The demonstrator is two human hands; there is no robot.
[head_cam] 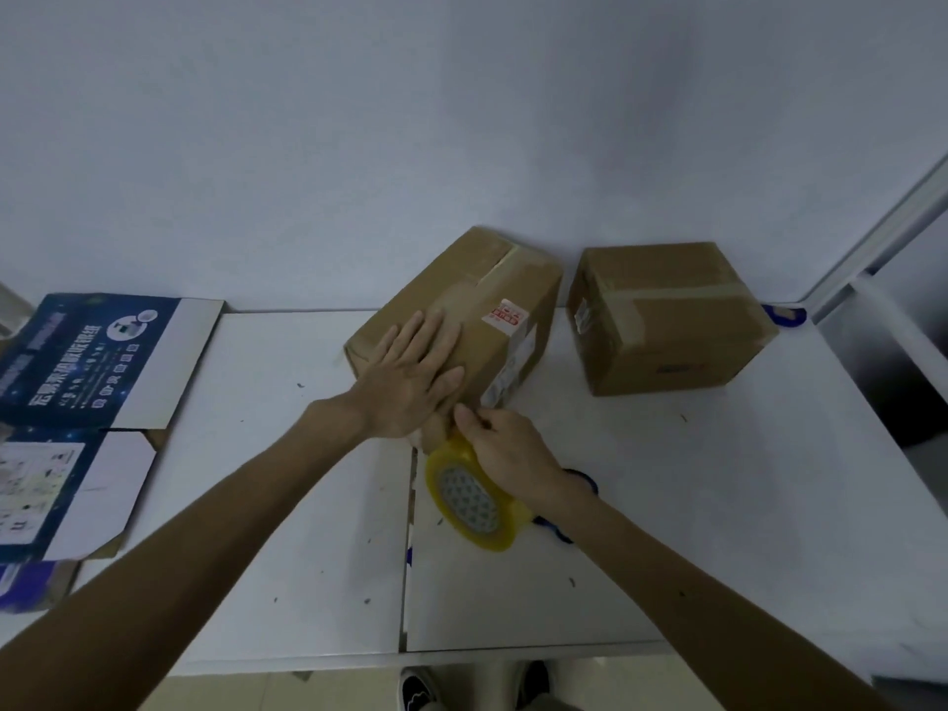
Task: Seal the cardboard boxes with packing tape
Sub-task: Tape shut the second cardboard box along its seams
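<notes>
in the head view, a white table (256,505) fills the lower half of the frame, with a pale wall (461,120) behind it. just above the middle of the frame a long cardboard box (477,279) lies at an angle on the table, its far end toward the wall, with a strip of tan tape along its top and a red and white sticker (508,313) on the right part of its top. the left hand (410,372) lies flat on the near end of this box, fingers straight and spread, palm pressing down and holding nothing. the right hand (505,449), just below centre, has its fingers curled over the top edge of a yellow tape roll (477,500) and grips it, fingertips right at the near corner of the box and almost touching the left thumb. the roll stands tilted on its edge, between the box corner and the near edge of the table, its patterned core facing the camera. a second cardboard box (667,320), squarer and already crossed by tan tape, sits to the right of centre, apart from the first box. at the left edge a flattened blue printed carton (87,361) lies on the table. a small blue object (579,479) peeks out from under the right wrist; what it is cannot be told. dark shoes (426,695) show at the bottom edge.
</notes>
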